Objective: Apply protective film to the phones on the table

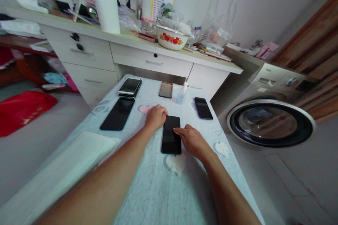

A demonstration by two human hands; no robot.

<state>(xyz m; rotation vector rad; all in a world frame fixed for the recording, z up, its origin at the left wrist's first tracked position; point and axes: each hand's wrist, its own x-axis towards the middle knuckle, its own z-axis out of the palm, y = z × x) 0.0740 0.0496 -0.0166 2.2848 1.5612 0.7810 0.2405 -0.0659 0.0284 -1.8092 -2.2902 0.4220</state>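
Observation:
A black smartphone (171, 140) lies face up on the cloth-covered table in front of me. My left hand (156, 116) is closed at the phone's top left corner, its fingers curled against the edge. From the right side, my right hand (191, 140) reaches over the screen with its fingers drawn together. A small pale tan bit shows at those fingertips; what it is, I cannot make out. Beyond the phone stand a clear spray bottle (181, 95) and, lying flat, a brown phone case (166, 90). A pink heart shape (145, 109) is beside my left hand.
A larger black phone (118, 114) and a small stack of phones (130, 87) lie at the left; another phone (203, 108) is near the right edge. A whitish folded sheet (66, 168) covers the front left. A cabinet (87, 51) and washing machine (253, 77) stand beyond.

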